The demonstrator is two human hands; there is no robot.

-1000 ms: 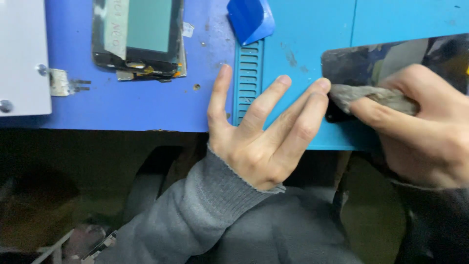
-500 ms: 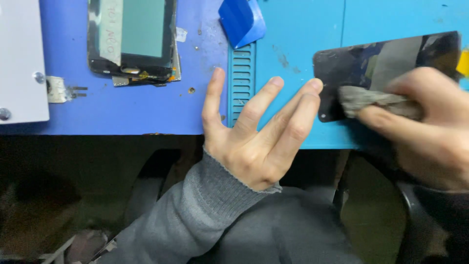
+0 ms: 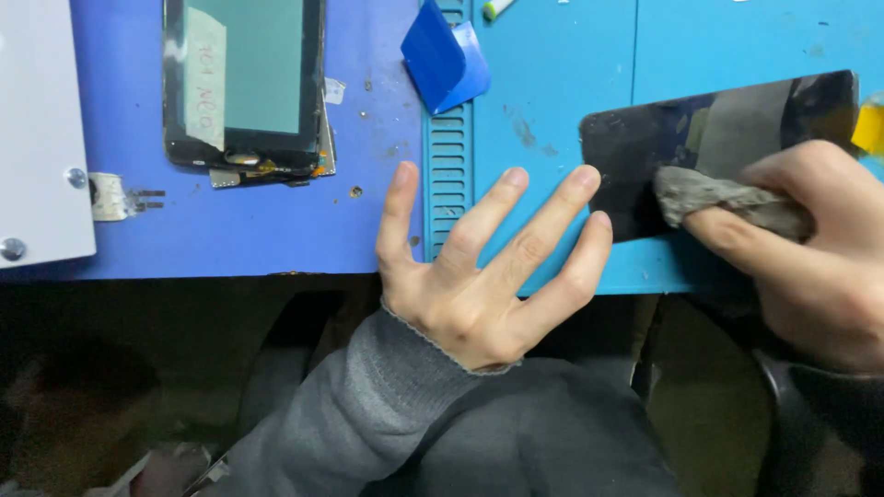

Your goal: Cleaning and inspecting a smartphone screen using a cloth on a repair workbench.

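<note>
A dark glossy phone screen (image 3: 714, 138) lies flat on the blue work mat (image 3: 552, 83) at the right. My right hand (image 3: 801, 248) pinches a grey wad of cloth (image 3: 718, 198) and presses it on the screen's lower edge. My left hand (image 3: 479, 267) rests flat on the mat with fingers spread, and its fingertips touch the screen's left end. Its grey sleeve (image 3: 368, 414) runs down toward me.
A second display panel (image 3: 244, 83) with a pale taped label lies at the back left. A folded blue plastic piece (image 3: 444, 60) sits behind my left hand. A white device (image 3: 37, 138) with screws fills the left edge. The table's front edge runs under my wrists.
The view has shifted slightly, so everything sits a little lower and left. My right hand has slid the cloth a bit left along the screen. My left hand stays spread.
</note>
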